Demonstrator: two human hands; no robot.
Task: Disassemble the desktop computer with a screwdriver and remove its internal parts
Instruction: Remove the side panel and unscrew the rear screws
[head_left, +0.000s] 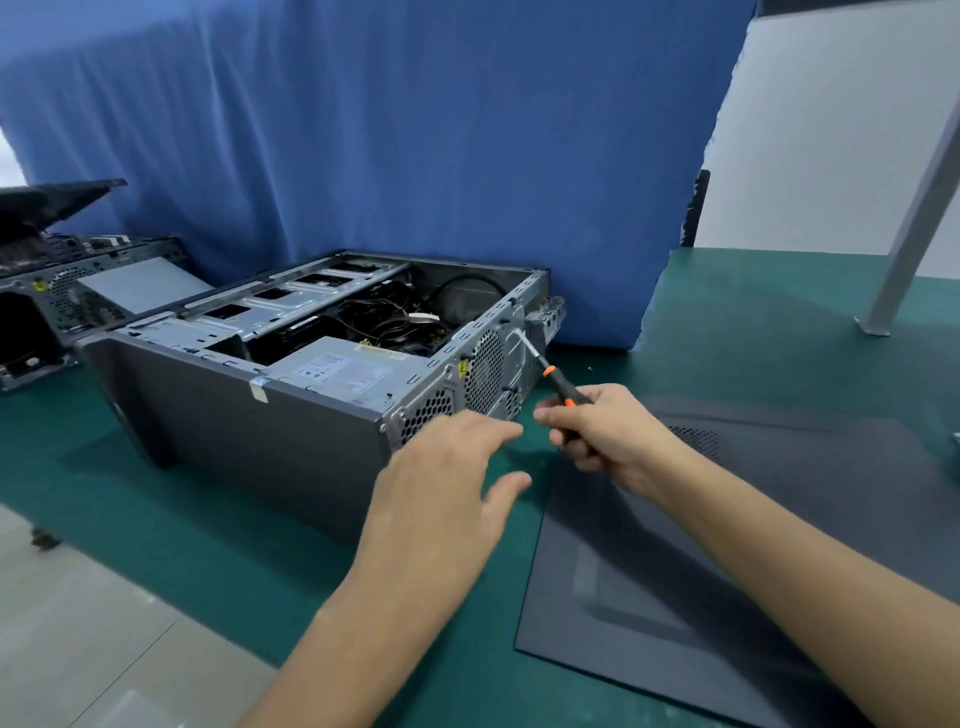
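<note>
Computer (249, 415) lies open on its side on the table (208, 545). My right hand (602, 431) grips the screwdriver (558, 382), tip at its rear; left hand (447, 483) spread, empty. I should hold the shaft square and brace the computer.

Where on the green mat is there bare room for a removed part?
Bare mat: before the computer case, left of the left hand; and beyond the side panel toward the metal leg. Crowded: the case's rear corner, with right hand and screwdriver.
</note>
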